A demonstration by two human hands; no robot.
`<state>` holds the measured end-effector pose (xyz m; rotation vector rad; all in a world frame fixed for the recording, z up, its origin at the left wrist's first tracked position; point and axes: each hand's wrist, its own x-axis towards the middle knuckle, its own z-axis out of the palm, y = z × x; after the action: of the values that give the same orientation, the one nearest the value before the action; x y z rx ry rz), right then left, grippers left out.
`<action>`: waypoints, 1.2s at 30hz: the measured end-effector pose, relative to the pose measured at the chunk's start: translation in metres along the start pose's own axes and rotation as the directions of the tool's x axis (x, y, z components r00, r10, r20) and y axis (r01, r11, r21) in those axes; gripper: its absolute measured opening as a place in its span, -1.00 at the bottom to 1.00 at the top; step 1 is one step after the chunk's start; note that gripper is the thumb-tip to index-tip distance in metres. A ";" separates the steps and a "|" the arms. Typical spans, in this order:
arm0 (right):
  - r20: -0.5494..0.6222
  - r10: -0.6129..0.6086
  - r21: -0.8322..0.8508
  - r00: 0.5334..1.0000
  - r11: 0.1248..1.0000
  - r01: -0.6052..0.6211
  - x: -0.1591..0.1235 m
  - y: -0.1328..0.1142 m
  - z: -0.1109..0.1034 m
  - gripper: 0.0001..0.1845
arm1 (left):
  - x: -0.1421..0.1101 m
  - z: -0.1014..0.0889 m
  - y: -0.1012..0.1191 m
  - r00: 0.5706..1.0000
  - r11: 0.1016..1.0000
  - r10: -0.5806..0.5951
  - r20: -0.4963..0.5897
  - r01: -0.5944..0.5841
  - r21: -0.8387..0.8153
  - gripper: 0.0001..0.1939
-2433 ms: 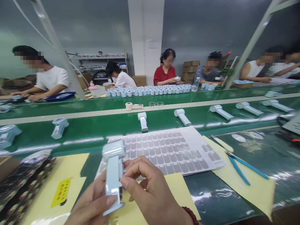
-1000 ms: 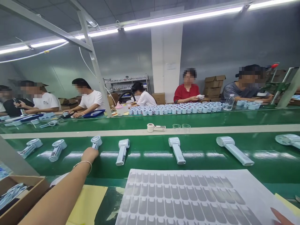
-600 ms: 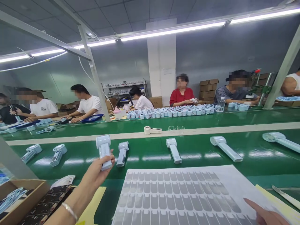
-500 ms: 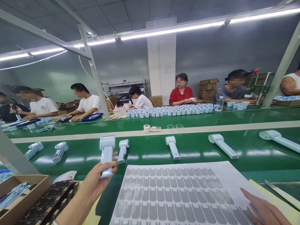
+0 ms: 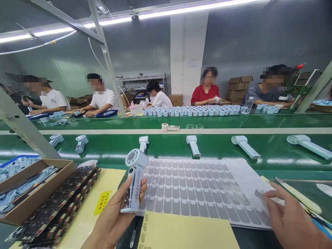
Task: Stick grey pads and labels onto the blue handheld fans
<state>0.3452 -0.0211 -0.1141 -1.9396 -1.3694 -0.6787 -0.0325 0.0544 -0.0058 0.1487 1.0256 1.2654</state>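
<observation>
Left hand: closed around the fan's handle; the hand (image 5: 114,211) has drawn it back from the belt to over the bench.
Held fan: a light-blue plastic handheld fan (image 5: 137,180), head up and slightly tilted; its round opening and "Speed FAN" lettering now show, where its smooth back faced the camera before.
Right hand: it hovered loosely over the sheet; now the hand (image 5: 290,211) has thumb and forefinger pinched on a pale translucent film (image 5: 262,193), blurred, at the sheet's right edge.
Sticker sheet: one white sheet with rows of grey rounded stickers (image 5: 186,190), between the hands.
Paper in front: a plain yellow sheet (image 5: 186,231) has come into view, overlapping the sticker sheet's near edge.
Right of bench: one cream-handled blade (image 5: 302,199) and one blue-handled tool (image 5: 323,226), partly behind the right hand.
Left of bench: one open cardboard box (image 5: 33,204) of light-blue parts, beside layered black printed boards (image 5: 59,204), on the green bench (image 5: 308,186).
Green conveyor belt: six light-blue fans lie spaced along the near lane (image 5: 168,145).
Pale divider strip: one white fan (image 5: 170,127) and two clear cups (image 5: 194,127).
Far side: many light-blue round parts (image 5: 192,111), packed in rows.
</observation>
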 end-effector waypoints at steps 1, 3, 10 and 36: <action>0.002 0.021 0.026 1.000 0.999 -0.021 0.002 -0.006 -0.006 -0.49 | -0.003 0.001 -0.002 0.999 0.999 -0.036 0.020 0.037 -0.039 -0.66; 0.063 0.118 0.167 0.991 0.978 -0.127 0.006 -0.025 -0.020 -0.45 | -0.008 0.004 -0.005 0.994 0.990 -0.097 0.052 0.102 -0.102 -0.61; 0.705 -0.067 0.688 0.706 0.308 -0.658 -0.006 -0.176 -0.077 -0.44 | -0.024 0.017 -0.020 0.986 0.982 -0.142 0.092 0.152 -0.113 -0.72; 0.796 -0.276 0.588 0.539 0.140 -0.796 0.009 -0.244 -0.086 -0.47 | -0.034 0.022 -0.032 0.982 0.960 -0.187 -0.018 0.179 -0.214 -0.84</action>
<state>0.1137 -0.0243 0.0009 -1.1559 -1.1450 1.3425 0.0076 0.0235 0.0057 -0.1320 0.9083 1.2018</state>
